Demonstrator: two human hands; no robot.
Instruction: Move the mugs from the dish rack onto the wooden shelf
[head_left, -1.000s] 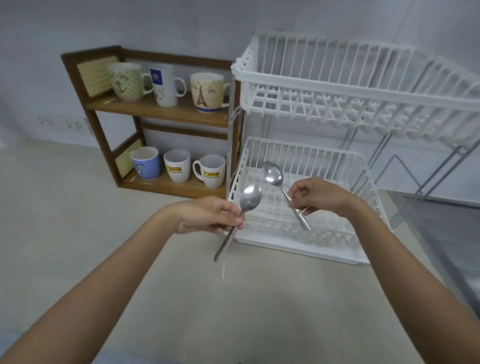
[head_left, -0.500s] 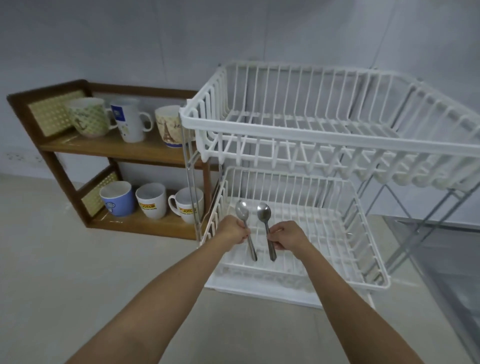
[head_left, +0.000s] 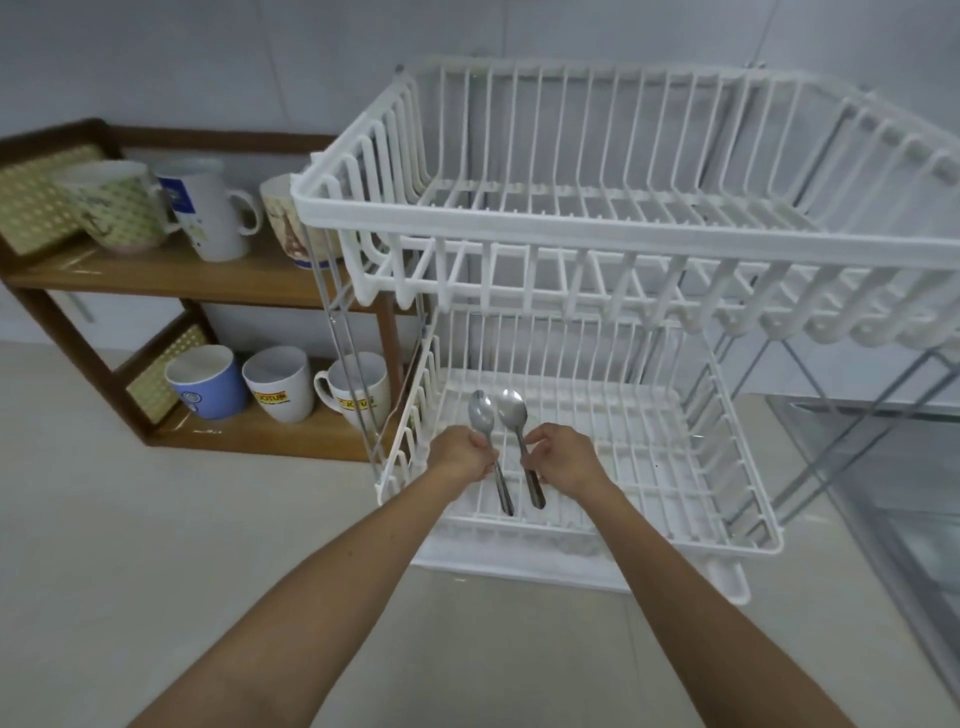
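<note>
The white two-tier dish rack (head_left: 613, 239) stands on the counter with no mugs in either tier. My left hand (head_left: 464, 453) grips a metal spoon (head_left: 480, 413), and my right hand (head_left: 558, 457) grips a second spoon (head_left: 513, 410). Both spoons lie side by side over the lower tier (head_left: 675, 488), bowls pointing away from me. The wooden shelf (head_left: 171, 275) stands to the left of the rack. Its upper board carries a green patterned mug (head_left: 111, 205), a tall white mug (head_left: 208, 213) and a cream mug (head_left: 285, 223). On its lower board stand a blue mug (head_left: 208, 382) and two white mugs (head_left: 280, 384) (head_left: 356, 389).
A steel sink edge (head_left: 893, 509) runs along the right side. The rack's drip tray (head_left: 727, 587) juts out at the front right. Pale counter (head_left: 130, 545) spreads in front of the shelf, and a white wall rises behind.
My hands carried the two spoons from in front of the rack into its lower tier and lowered them close together. The view has moved closer to the rack.
</note>
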